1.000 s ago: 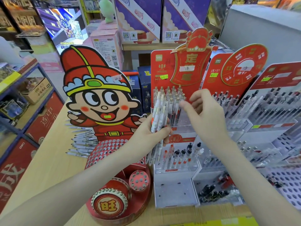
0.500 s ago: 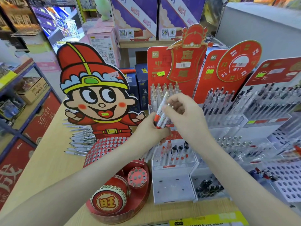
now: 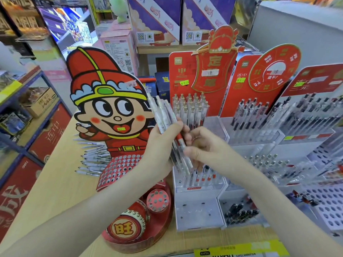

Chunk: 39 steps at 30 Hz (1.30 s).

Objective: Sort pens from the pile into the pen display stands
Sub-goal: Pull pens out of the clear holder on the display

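Op: Left hand (image 3: pixel 161 144) is wrapped round a bundle of white-barrelled plastic pens (image 3: pixel 163 115). The bundle fans up and to the left out of the grip, blurred at the tips. Right hand (image 3: pixel 206 145) is just beside it, thumb and fingers pinching one white pen with a red rubber grip (image 3: pixel 179 140) low on the bundle.

QA: Is that pen clear of the bundle?

Op: Can't tell from my feed. It lies against the others. Both hands are in the air, in front of the white plastic display stand with the red backboard (image 3: pixel 175 89).

QA: Stand contents?

Op: Upper tier: upright clear pens with gold tops (image 3: pixel 189 108). Lower tier, below my hands: upright pens with red and black parts (image 3: pixel 203 176).

QA: Pile?

Op: Loose pile of white pens (image 3: pixel 92 160) lies on the light wooden tabletop (image 3: pixel 55 191), off to my left, partly behind the round red cardboard stand with the cartoon figure in a red hat (image 3: pixel 111 112). Well apart from both hands.

QA: Right side?

Op: Second stand with a round red dial sign (image 3: pixel 274 69), right beside the first, dark-tipped pens in it. Third stand with a slanted red header (image 3: pixel 315 80) is further right, with rows of dark pens. Too blurred to count.
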### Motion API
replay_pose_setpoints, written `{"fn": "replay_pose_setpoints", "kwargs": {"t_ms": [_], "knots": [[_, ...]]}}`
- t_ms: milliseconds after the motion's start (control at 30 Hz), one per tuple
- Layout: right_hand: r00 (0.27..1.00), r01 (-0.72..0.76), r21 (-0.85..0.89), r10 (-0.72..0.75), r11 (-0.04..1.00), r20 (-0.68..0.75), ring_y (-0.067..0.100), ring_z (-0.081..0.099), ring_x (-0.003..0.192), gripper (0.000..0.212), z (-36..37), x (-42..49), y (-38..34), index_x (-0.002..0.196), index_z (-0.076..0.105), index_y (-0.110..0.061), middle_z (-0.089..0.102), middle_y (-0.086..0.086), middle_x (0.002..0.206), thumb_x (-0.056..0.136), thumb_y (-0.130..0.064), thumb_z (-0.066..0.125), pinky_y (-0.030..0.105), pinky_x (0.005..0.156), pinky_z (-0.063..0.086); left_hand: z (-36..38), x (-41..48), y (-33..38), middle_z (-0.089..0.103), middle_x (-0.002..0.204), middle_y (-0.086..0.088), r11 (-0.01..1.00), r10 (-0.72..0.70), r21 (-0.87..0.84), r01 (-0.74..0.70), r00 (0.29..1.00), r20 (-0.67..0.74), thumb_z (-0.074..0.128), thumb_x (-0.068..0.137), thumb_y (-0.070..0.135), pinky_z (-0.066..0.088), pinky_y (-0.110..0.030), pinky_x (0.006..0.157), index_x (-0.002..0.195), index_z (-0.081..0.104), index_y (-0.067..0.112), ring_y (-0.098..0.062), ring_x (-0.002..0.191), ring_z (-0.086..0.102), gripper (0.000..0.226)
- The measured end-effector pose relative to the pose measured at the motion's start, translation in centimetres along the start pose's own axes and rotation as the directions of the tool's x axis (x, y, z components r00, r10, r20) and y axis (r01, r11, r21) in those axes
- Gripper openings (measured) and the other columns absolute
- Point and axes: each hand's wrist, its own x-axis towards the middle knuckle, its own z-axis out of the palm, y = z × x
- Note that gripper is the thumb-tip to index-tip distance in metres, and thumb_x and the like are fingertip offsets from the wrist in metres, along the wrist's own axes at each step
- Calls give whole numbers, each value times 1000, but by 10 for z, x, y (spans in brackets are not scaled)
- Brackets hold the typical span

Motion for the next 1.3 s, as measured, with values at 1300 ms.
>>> {"fn": "replay_pose_setpoints", "kwargs": {"t_ms": [1300], "knots": [[824,389,242,-219,889,-522,16,56,58,12,-60,3,-6,85,60,-12,56,6,72,92,-20,55,26,51,49,-3,12,13,68,64,-6,961,-86,268,65,994,64,50,96,3,56,-27,53,96,55,3,-16,53,64,5]]}}
